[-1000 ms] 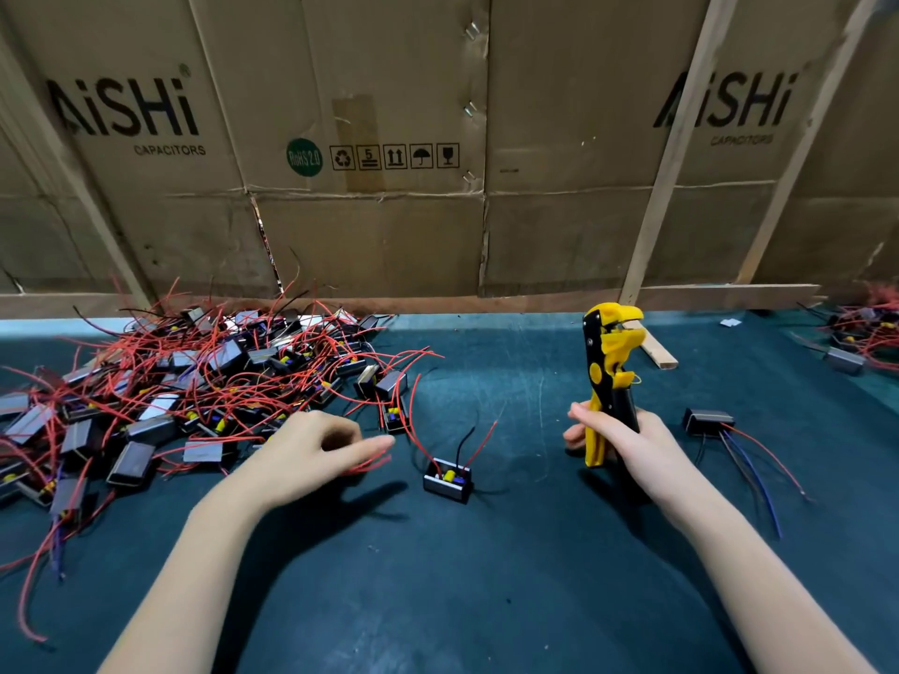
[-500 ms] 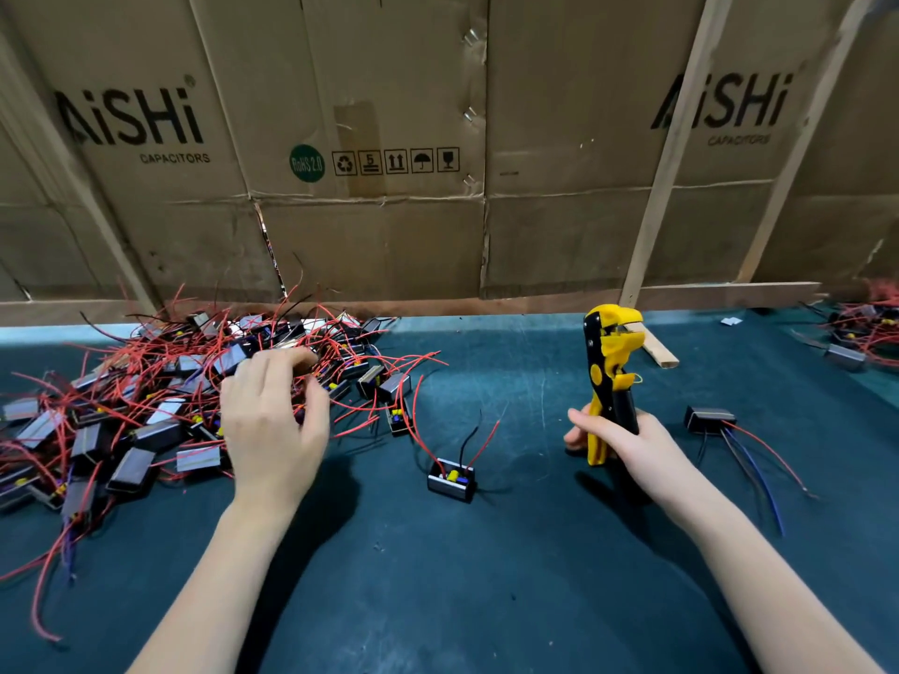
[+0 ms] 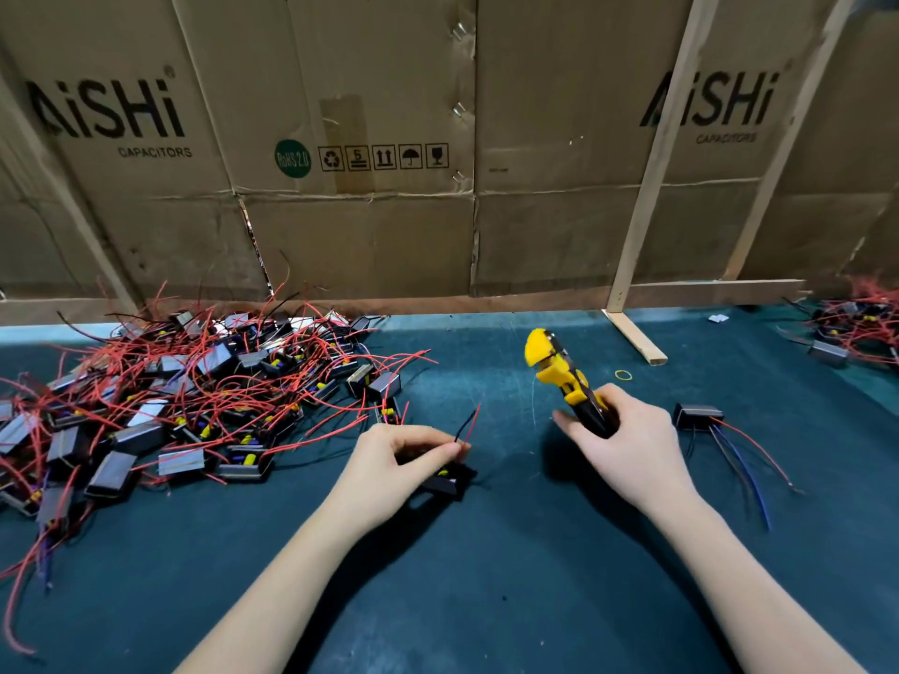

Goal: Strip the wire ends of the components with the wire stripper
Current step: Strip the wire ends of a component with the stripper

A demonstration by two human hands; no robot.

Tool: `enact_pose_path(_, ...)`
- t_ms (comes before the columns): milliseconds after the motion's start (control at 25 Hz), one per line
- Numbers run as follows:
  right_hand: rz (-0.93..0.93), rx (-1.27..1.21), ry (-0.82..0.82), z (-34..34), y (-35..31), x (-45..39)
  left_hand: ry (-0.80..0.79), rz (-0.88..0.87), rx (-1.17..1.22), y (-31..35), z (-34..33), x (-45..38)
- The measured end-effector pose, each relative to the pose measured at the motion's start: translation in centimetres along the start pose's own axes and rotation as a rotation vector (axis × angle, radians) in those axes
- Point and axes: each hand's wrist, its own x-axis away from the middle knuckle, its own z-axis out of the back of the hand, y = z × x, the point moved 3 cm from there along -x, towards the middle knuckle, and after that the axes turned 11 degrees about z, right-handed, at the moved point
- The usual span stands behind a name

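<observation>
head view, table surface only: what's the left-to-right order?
pile of components → left hand pinching the wires of one component → wire stripper gripped in the right hand → lone component with blue wires → second pile at the far right edge.

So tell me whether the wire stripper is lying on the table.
No, the right hand holds the wire stripper tilted above the table.

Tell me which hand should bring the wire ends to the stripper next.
Left, probably. The left hand already pinches the component's red and black wires upright, while the right hand grips the wire stripper, its head tilted towards them.
</observation>
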Motion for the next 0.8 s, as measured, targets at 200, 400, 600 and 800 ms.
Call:
enact_pose_path(200, 0.137, 0.462, 0.017, -0.3, 0.4, -0.1, -0.032, -0.002, 0.094, -0.2, -0.7, -0.1)
enact_pose_path(400, 0.193, 0.666, 0.021, -1.5, 0.3, -0.3, -0.095, -0.004, 0.109, -0.3, -1.1, 0.0)
enact_pose_path(600, 0.313, 0.688, 0.072, -2.0, -0.5, 0.0, -0.039, 0.041, 0.101, -0.5, -1.0, -0.1)
enact_pose_path(800, 0.381, 0.679, 0.151, -2.0, -1.4, 0.2, -0.001, 0.079, 0.093, -0.8, -0.8, -0.2)
